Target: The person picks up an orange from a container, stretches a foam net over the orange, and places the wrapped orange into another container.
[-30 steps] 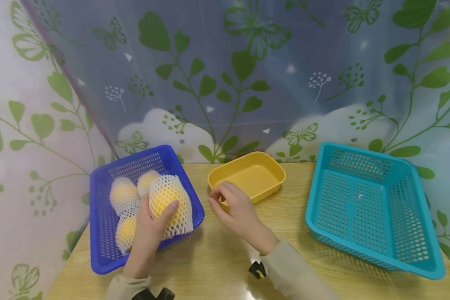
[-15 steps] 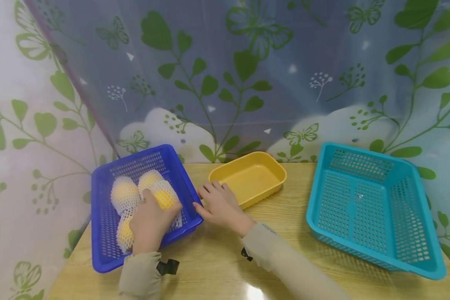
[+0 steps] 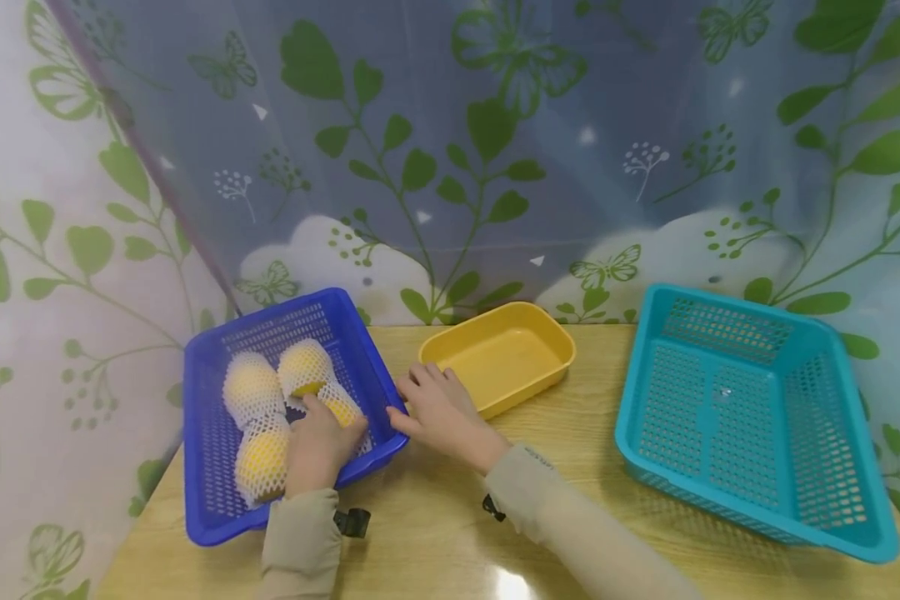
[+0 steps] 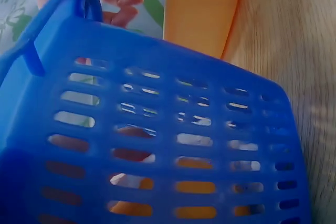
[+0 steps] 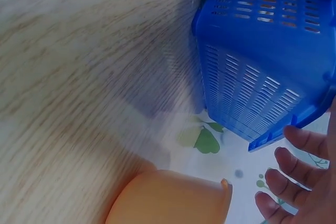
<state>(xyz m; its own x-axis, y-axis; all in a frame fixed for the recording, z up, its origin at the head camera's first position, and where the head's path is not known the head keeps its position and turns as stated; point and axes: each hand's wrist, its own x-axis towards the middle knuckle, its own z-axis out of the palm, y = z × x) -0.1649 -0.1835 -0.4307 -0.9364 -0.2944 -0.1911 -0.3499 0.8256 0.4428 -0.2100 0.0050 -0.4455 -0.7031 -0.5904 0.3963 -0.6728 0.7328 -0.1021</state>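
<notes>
In the head view, a blue basket at the left holds several yellow fruits in white foam net sleeves, such as the one at the back left. My left hand reaches into its front right part and grips a netted yellow fruit, whose near side the hand hides. The basket wall covers most of that grip in the left wrist view. My right hand is at the basket's right rim, thumb near or on the rim. Its fingers look loose and hold nothing in the right wrist view.
A yellow plastic tub stands at the back middle, just beyond my right hand. At the right is a teal perforated basket. All stand on a wooden table before a leaf-patterned cloth.
My left hand has lowered the netted fruit into the blue basket's front right part. My right hand has moved left from the tub's front edge to the basket rim.
</notes>
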